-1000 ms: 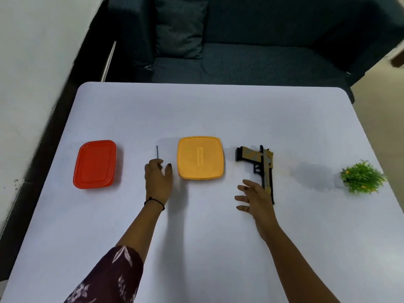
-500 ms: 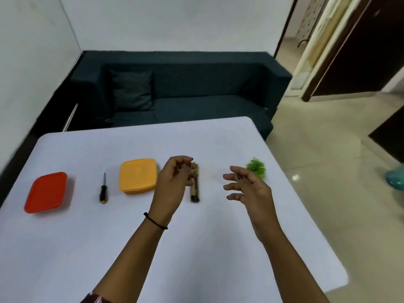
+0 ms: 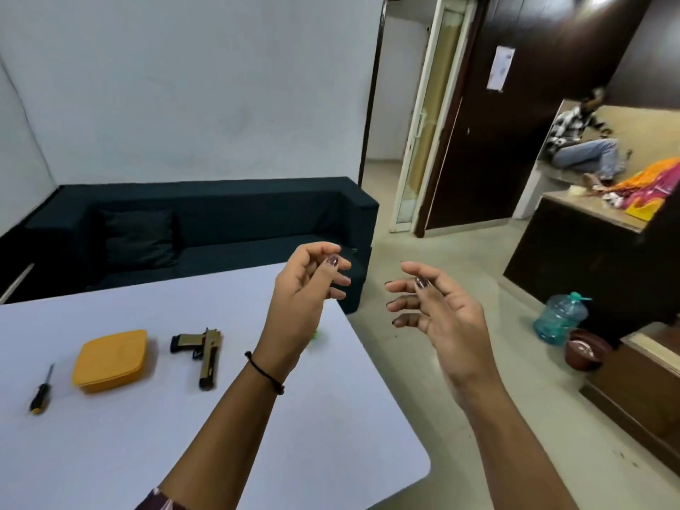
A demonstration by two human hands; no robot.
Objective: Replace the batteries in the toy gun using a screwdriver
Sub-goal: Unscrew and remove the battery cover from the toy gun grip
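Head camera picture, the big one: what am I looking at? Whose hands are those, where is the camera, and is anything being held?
There is no machine here. A person wears one wide-angle camera on the head, so you see their own two arms from above. The left hand and the right hand are raised in the air with fingers loosely curled, holding nothing. On the white table lie a screwdriver, a lidded yellow container and the toy gun. Neither hand touches any of them. Behind the table stands a dark sofa. The job is swapping the toy's batteries, and no tool is picked up yet.
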